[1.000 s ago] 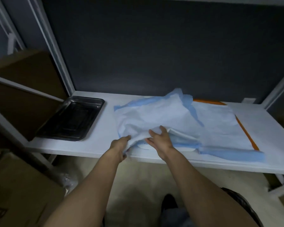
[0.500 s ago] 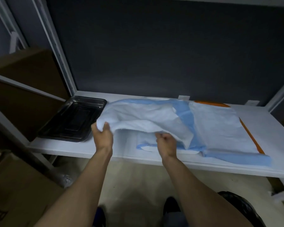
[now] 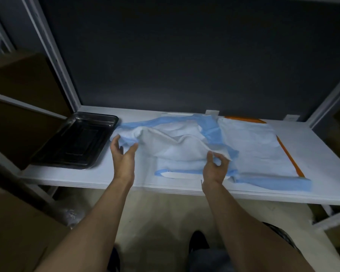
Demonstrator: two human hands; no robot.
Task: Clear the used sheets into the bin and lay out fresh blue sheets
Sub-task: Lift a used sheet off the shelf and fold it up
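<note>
A crumpled sheet [image 3: 175, 142], white with blue borders, is partly raised off the white table [image 3: 90, 175]. My left hand [image 3: 124, 156] holds its left corner between thumb and fingers, close to the tray. A fold at the sheet's near edge is pinched by my right hand [image 3: 216, 165]. To the right a second pale sheet [image 3: 253, 148] lies flat. An orange edge [image 3: 290, 163] shows beyond it, and a blue layer [image 3: 283, 183] sticks out along the front.
A dark metal tray [image 3: 75, 142] sits at the table's left end. Cardboard boxes [image 3: 22, 232] stand left of and below the table. White frame posts [image 3: 53, 54] and a dark back panel [image 3: 185, 55] enclose it. A dark round object [image 3: 283, 240] shows low right.
Both hands have drawn the sheet up and spread it leftward. My left hand moved left toward the tray. My right hand shifted right, to a fold at the near edge.
</note>
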